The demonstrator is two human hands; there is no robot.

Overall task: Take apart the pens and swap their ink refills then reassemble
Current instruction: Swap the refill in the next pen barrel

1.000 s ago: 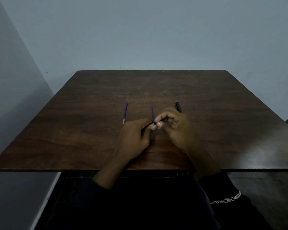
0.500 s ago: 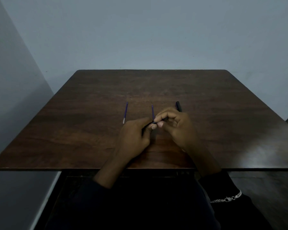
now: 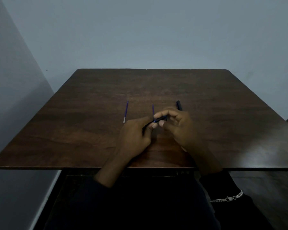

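Both hands meet over the middle of the dark wooden table (image 3: 90, 130). My left hand (image 3: 135, 136) grips a black pen barrel (image 3: 147, 125) that slants up to the right. My right hand (image 3: 178, 127) pinches the pen's black front piece (image 3: 161, 119) at the barrel's end; a bit of blue shows at the joint. One blue refill (image 3: 125, 111) with a pale tip lies loose on the table to the left. A second blue refill (image 3: 153, 109) lies just behind my fingers. Another black pen part (image 3: 179, 105) sticks out behind my right hand, mostly hidden.
The table stands in a corner, with a grey wall behind it and another on the left. Its near edge runs just above my lap. A silver chain bracelet (image 3: 228, 199) lies on my dark right sleeve.
My right hand's fingers have shifted slightly on the pen's front piece, which now shows longer between the hands. The refills on the table have not moved.
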